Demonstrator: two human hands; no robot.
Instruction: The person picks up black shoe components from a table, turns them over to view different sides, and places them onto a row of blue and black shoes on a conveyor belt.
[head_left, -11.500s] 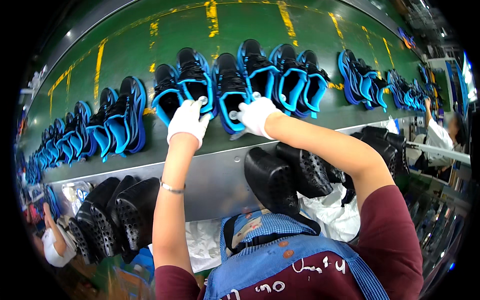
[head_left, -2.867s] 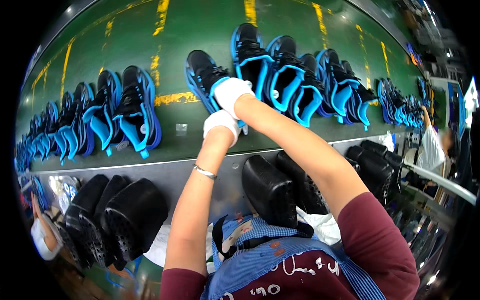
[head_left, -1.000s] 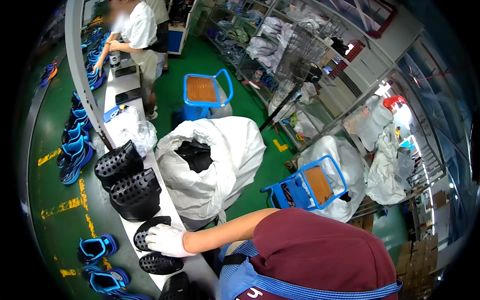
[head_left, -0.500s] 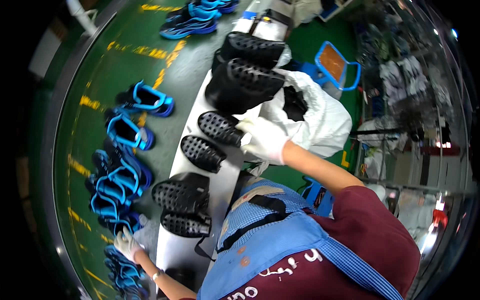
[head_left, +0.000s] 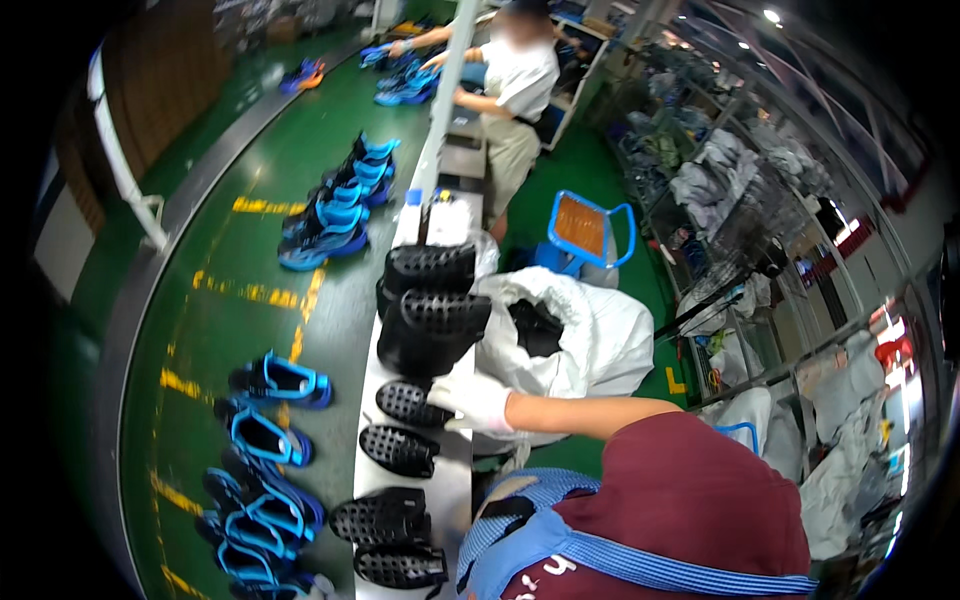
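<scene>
Left to right: a green belt with worn yellow markings carries black-and-blue shoes in clusters; the nearest cluster holds at least five, overlapping and cut off at the lower edge, and a farther cluster at least four, too tightly packed to count surely. Beside the belt runs one narrow white desk bearing six black perforated forms: two large forms at the far end, two small forms in the middle, two more forms nearest the lower edge. The right hand, in a white glove, comes in from the right, its fingertips touching the right end of the upper small form; whether they clamp it cannot be told. The lower small form lies just beside, nearer the wearer and apart from the glove. The left hand is out of view. Next comes one white sack, its dark contents hard to identify, then one blue stool with a brown seat. Beyond the desk stands one co-worker, partly behind a white post. Far right, crowded shelves blur together.
</scene>
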